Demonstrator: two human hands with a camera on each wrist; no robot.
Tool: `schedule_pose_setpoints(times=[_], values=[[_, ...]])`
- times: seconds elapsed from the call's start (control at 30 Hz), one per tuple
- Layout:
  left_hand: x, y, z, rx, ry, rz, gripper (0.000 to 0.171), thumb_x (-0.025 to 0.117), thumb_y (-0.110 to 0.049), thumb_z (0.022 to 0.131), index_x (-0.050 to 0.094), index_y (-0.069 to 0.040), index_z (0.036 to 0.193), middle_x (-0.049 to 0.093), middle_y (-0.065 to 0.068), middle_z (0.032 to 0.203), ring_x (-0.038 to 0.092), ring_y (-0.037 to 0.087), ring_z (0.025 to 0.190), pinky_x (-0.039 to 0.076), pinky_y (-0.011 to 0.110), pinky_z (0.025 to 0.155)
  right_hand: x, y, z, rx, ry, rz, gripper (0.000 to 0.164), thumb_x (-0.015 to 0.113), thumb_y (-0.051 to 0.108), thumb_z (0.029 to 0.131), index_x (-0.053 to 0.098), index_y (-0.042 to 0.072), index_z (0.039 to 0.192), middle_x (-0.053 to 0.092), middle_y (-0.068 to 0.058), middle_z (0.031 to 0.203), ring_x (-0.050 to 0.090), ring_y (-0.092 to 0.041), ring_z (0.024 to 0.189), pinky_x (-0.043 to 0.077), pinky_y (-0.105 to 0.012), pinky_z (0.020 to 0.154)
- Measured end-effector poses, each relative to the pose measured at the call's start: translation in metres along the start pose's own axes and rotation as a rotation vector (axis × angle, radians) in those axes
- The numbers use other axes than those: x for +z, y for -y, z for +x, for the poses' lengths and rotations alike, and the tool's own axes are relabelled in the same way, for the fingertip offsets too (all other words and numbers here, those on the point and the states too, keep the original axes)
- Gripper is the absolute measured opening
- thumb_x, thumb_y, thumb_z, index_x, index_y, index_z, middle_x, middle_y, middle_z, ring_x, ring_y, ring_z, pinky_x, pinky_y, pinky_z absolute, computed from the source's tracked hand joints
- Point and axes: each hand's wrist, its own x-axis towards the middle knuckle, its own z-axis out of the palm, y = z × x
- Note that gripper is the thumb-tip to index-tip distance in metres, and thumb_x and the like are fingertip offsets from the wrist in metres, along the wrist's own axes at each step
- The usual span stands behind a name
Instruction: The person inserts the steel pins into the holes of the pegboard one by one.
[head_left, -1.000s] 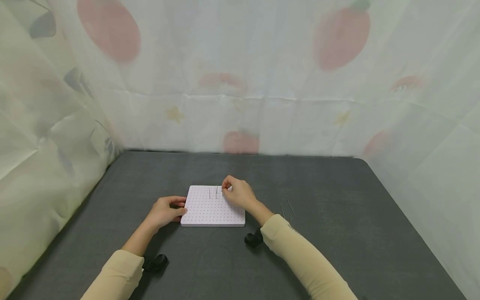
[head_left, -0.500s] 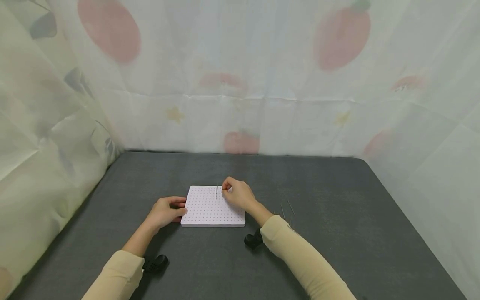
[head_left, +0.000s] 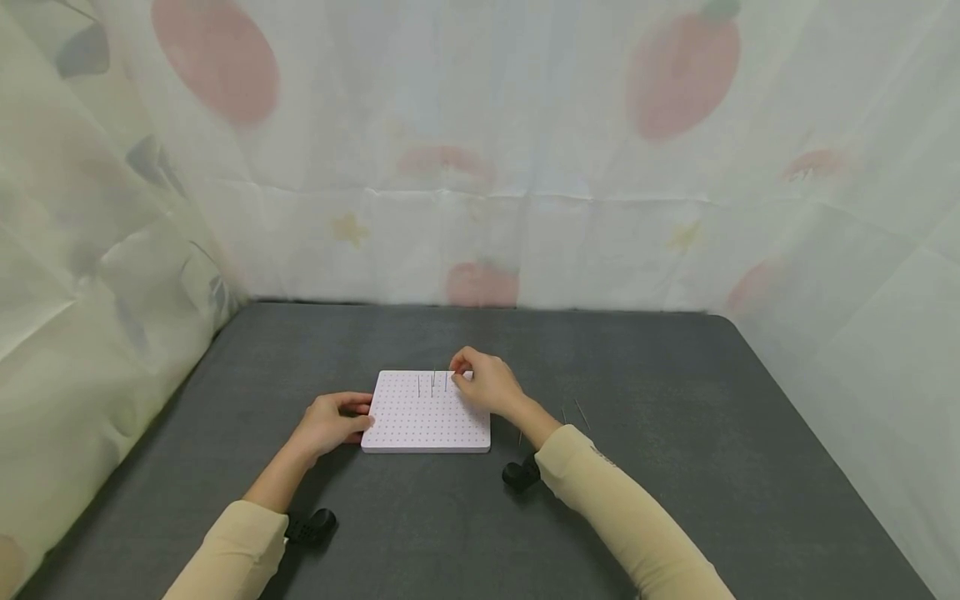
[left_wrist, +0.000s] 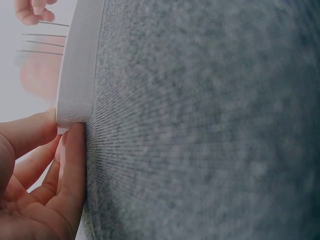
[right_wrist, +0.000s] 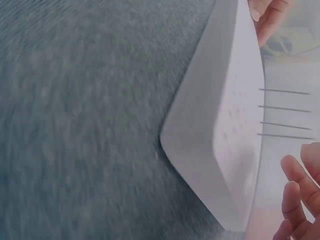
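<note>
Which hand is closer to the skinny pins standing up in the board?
The right. The right hand is just to the right of the pins. The left hand is farther off, holding the left edge of the white board.

Fruit-print curtain (head_left: 570, 133) behind grey table (head_left: 750, 467).

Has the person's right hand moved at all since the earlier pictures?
Yes, slightly. In the head view, the right hand has shifted rightward against the white board, leaving more of an upright pin visible.
</note>
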Motion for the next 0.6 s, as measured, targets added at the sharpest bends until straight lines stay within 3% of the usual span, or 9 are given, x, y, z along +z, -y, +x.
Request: schedule_pose_setpoints(times=[0.37,0.6], values=[[-0.003,0.003,0.001,0.005,0.003,-0.006,0.044,0.066,-0.004,0.083,0.053,0.004,0.124,0.058,0.018,0.110,0.063,0.016,0.081,0.056,0.032,0.066,-0.021,-0.005,-0.006,-0.036,0.018,0.013,0.013,0.058,0.020,0.090,0.060,0.016,0.102,0.064,0.005,0.092,0.048,-0.008,0.061,0.039,-0.021,0.050],[-0.003,0.002,0.001,0.004,0.004,-0.011,0.045,0.066,-0.004,0.082,0.052,0.004,0.124,0.058,0.019,0.110,0.063,0.016,0.081,0.056,0.032,0.066,-0.033,-0.015,-0.015,-0.053,0.018,0.025,0.015,0.058,0.019,0.090,0.060,0.015,0.105,0.064,0.003,0.095,0.054,-0.008,0.070,0.044,-0.022,0.055]])
